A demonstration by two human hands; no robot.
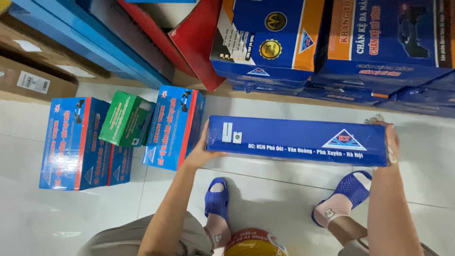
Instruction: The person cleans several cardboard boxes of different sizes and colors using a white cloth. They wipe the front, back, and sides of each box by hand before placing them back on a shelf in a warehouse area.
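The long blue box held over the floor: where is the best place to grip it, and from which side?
Probably at its two short ends, coming in from either side. The long blue box is wide, flat and level, too long for one hand. The left hand already clasps the left end and the right hand the right end, above the white tiled floor.

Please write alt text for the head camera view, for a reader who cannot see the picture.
Seen from above, a person holds a long blue box level between the left hand and right hand, one at each end, above a white tiled floor. Smaller blue boxes and a green box stand to the left; stacked blue cartons lie ahead.
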